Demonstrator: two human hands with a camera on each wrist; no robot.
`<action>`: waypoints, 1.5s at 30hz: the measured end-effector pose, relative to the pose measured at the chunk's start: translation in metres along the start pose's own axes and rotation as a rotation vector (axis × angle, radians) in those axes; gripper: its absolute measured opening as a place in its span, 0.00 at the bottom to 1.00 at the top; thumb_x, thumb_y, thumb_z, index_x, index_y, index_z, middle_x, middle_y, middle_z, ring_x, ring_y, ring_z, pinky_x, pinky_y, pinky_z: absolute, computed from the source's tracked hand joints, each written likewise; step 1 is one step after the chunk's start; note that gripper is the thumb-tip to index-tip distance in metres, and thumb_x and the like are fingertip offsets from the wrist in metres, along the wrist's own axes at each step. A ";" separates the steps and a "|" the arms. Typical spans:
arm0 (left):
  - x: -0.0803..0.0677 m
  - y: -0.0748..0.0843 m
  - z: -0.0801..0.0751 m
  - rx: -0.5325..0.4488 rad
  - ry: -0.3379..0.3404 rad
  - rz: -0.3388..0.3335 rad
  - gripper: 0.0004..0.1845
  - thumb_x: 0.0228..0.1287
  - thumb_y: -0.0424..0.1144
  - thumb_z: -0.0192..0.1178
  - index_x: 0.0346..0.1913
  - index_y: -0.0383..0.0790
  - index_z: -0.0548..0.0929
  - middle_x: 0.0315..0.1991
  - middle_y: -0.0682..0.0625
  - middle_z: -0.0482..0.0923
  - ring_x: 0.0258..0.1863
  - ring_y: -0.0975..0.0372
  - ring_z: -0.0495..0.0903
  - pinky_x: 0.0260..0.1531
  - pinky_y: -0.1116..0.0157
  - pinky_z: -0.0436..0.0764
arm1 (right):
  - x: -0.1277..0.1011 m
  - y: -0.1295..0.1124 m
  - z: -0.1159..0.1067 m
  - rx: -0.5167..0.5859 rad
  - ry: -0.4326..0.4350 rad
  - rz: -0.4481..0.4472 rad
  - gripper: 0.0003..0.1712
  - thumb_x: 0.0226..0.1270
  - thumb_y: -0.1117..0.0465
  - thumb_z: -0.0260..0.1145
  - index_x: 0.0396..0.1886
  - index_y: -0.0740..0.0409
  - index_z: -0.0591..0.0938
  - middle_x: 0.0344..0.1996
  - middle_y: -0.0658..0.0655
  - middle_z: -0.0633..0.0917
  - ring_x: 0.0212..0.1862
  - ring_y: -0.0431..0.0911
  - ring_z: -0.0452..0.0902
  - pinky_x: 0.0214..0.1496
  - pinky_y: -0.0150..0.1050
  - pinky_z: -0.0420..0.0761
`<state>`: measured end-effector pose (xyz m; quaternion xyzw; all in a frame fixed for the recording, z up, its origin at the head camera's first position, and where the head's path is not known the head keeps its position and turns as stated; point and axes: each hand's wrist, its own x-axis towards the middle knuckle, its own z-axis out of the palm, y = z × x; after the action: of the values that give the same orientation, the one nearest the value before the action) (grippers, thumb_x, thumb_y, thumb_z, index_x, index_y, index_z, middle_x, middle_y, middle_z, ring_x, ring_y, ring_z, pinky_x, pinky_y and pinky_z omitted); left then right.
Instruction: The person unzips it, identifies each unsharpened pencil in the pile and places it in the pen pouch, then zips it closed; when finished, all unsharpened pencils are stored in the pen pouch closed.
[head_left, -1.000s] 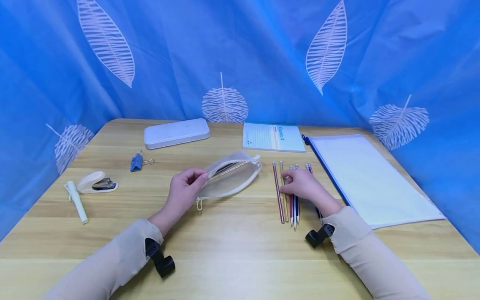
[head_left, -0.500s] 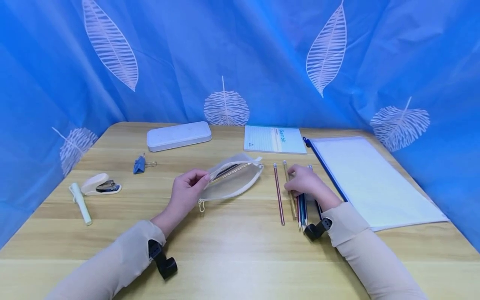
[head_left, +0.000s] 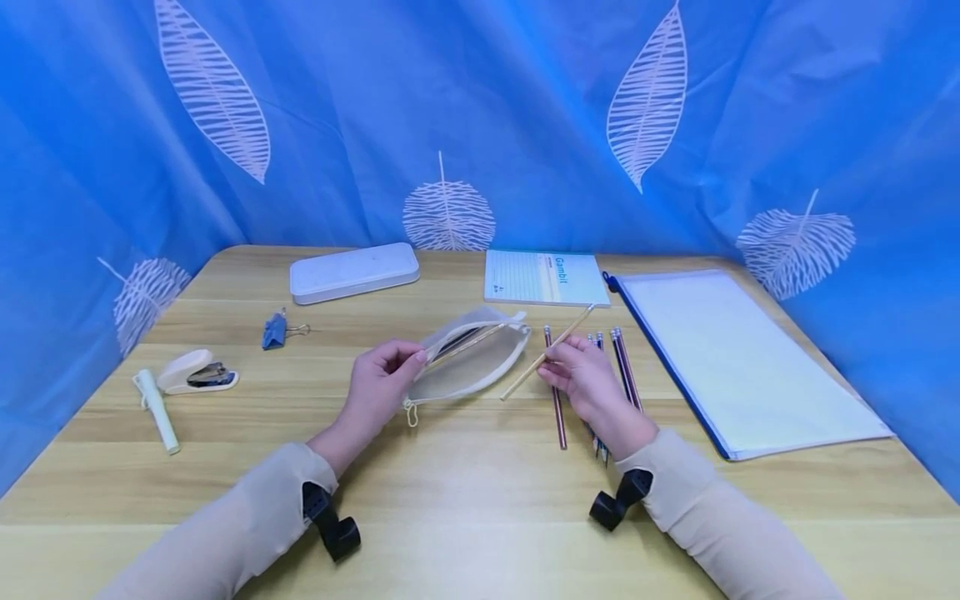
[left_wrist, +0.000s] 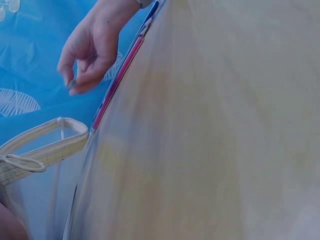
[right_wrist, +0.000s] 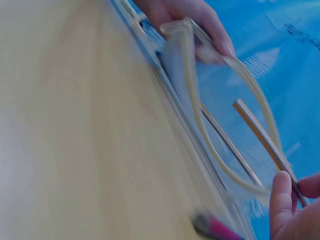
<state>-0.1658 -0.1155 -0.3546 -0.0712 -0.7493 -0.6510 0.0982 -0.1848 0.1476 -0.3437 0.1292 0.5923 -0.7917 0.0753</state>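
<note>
My left hand [head_left: 378, 383] pinches the near-left rim of a pale see-through zip pouch [head_left: 480, 371], its mouth gaping. Inside lies a gold pencil [head_left: 471, 340] along with darker ones. Another gold pencil [head_left: 525, 377] is pinched between the thumb and fingers of my right hand [head_left: 592, 387], slanting just right of the pouch. In the right wrist view, this pencil [right_wrist: 261, 134] overlaps the pouch's opening [right_wrist: 192, 82]. Beneath and beside my right hand, a red-striped pencil [head_left: 560, 421] and several blue-and-white pencils [head_left: 604, 454] lie on the table, partly hidden. Two dark pencils [head_left: 626, 367] lie farther right.
Left on the wooden table [head_left: 465, 517] are a white stapler [head_left: 197, 373], a pale green pen [head_left: 157, 414] and a blue binder clip [head_left: 274, 331]. A white case [head_left: 354, 273] and notebook [head_left: 517, 277] stand at the back. A large zip folder [head_left: 750, 358] lies right.
My right hand has picked a gold pencil out from among those on the table and brought it left toward the pouch. My left hand keeps its grip on the pouch rim.
</note>
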 end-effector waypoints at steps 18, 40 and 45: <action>-0.001 0.001 0.014 -0.010 -0.018 0.045 0.04 0.58 0.27 0.61 0.34 0.28 0.83 0.26 0.41 0.78 0.22 0.68 0.71 0.22 0.74 0.71 | 0.000 0.039 0.069 0.090 -0.066 0.014 0.09 0.62 0.70 0.51 0.42 0.70 0.71 0.24 0.56 0.79 0.26 0.43 0.80 0.35 0.33 0.82; -0.001 -0.003 0.018 -0.055 -0.012 0.083 0.04 0.58 0.26 0.59 0.34 0.27 0.82 0.29 0.35 0.79 0.23 0.69 0.72 0.24 0.75 0.71 | 0.006 0.048 0.091 -0.003 -0.120 0.105 0.15 0.67 0.68 0.53 0.48 0.77 0.73 0.23 0.57 0.80 0.27 0.43 0.80 0.37 0.34 0.82; -0.002 -0.004 0.015 -0.053 -0.014 0.042 0.04 0.59 0.27 0.60 0.35 0.27 0.82 0.28 0.37 0.79 0.23 0.68 0.72 0.24 0.75 0.72 | 0.003 0.039 0.078 -0.082 -0.130 0.071 0.15 0.65 0.68 0.56 0.46 0.78 0.74 0.23 0.57 0.81 0.27 0.42 0.80 0.37 0.34 0.82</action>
<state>-0.1657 -0.1014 -0.3608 -0.0940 -0.7309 -0.6678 0.1050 -0.1863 0.0613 -0.3601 0.0950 0.6132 -0.7703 0.1469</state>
